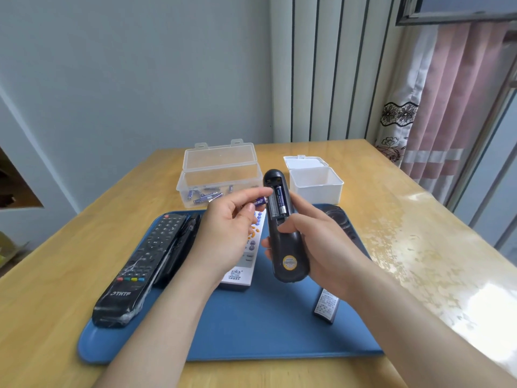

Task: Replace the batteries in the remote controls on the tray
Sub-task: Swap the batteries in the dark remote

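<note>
My right hand (313, 242) grips a black remote (285, 242) held upright above the blue tray (251, 326), back side toward me, its battery bay open with one battery (280, 201) seated in the right slot. My left hand (226, 225) pinches a purple battery (259, 202) at the bay's left edge. On the tray lie a black remote wrapped in plastic (137, 264), a dark remote (179, 247) beside it, a white remote (243, 264) under my left hand, and a small dark remote (326, 306) at the right.
A clear open box (221, 175) with several purple batteries stands behind the tray. An open white box (316, 180) sits to its right. A dark round object (340, 219) lies at the tray's far right corner. The wooden table (419, 247) meets a curtain at the right.
</note>
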The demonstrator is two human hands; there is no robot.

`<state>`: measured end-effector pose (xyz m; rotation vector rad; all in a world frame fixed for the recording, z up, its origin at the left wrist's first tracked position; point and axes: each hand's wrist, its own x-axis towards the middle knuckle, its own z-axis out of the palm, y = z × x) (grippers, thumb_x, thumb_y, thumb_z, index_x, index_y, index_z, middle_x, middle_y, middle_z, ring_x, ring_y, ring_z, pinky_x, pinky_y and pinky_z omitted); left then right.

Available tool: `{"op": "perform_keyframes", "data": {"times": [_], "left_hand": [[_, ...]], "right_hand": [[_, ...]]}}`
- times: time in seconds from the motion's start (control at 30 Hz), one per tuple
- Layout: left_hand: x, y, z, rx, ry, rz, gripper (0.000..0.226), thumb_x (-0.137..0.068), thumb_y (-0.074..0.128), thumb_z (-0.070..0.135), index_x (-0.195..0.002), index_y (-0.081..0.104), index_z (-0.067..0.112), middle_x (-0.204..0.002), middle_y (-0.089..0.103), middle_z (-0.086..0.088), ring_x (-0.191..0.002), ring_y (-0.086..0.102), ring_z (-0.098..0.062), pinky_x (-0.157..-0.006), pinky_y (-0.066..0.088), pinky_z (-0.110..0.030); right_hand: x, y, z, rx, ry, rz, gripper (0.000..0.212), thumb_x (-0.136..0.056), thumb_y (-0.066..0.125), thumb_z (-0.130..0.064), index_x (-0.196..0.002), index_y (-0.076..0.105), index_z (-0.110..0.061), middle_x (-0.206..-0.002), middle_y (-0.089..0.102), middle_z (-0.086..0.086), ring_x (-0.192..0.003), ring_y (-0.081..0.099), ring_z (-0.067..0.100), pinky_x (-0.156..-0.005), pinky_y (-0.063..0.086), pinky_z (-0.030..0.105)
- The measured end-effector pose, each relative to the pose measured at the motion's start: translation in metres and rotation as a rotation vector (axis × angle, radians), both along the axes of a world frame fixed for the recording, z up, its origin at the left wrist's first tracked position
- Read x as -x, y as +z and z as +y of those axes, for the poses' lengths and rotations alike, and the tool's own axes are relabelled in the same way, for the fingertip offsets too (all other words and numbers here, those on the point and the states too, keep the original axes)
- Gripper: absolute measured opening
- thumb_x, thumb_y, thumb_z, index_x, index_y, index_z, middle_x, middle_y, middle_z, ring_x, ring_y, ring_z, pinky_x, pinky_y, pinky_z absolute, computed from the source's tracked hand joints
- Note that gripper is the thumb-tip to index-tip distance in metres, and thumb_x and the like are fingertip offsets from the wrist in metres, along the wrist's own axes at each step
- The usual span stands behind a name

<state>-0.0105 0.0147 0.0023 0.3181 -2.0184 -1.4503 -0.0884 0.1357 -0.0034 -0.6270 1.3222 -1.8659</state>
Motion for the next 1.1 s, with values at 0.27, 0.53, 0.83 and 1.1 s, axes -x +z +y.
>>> {"op": "perform_keyframes", "data": {"times": [0.27, 0.53, 0.83, 1.1], "left_hand": [[-0.002, 0.001, 0.003, -0.022, -0.008, 0.035, 0.027, -0.079, 0.073, -0.002, -0.078, 0.076, 0.025, -0.082, 0.075, -0.005, -0.081, 0.068, -0.028, -0.075, 0.056, -0.042], [-0.001, 0.002, 0.006, -0.332, -0.136, 0.185, 0.021, -0.071, 0.073, 0.005, -0.090, 0.068, 0.010, -0.085, 0.073, -0.007, -0.071, 0.066, -0.015, -0.069, 0.054, -0.023], [-0.003, 0.008, 0.008, -0.161, 0.029, 0.215, 0.018, -0.094, 0.058, 0.015, -0.098, 0.070, 0.028, -0.074, 0.059, 0.006, -0.052, 0.055, -0.012, -0.044, 0.044, -0.022], [0.002, 0.001, 0.002, 0.232, 0.188, 0.096, 0.026, -0.076, 0.076, 0.001, -0.080, 0.073, 0.027, -0.085, 0.066, 0.009, -0.068, 0.065, -0.015, -0.072, 0.057, -0.032]], "right_hand": [[0.005, 0.000, 0.004, 0.117, -0.166, 0.014, 0.017, -0.087, 0.067, -0.007, -0.104, 0.064, -0.005, -0.084, 0.066, 0.013, -0.063, 0.060, 0.024, -0.062, 0.054, 0.032], [0.006, 0.000, 0.007, 0.143, -0.142, 0.014, 0.021, -0.080, 0.071, -0.004, -0.101, 0.066, -0.006, -0.085, 0.066, 0.015, -0.061, 0.059, 0.021, -0.058, 0.053, 0.029], [-0.004, 0.001, 0.000, 0.007, -0.092, 0.111, 0.026, -0.097, 0.052, -0.009, -0.119, 0.061, -0.018, -0.084, 0.069, 0.012, -0.065, 0.064, 0.023, -0.068, 0.051, 0.031], [-0.004, 0.003, 0.001, -0.033, -0.103, 0.232, 0.037, -0.097, 0.038, -0.004, -0.110, 0.066, -0.025, -0.085, 0.070, 0.017, -0.072, 0.065, 0.025, -0.074, 0.054, 0.033]]}}
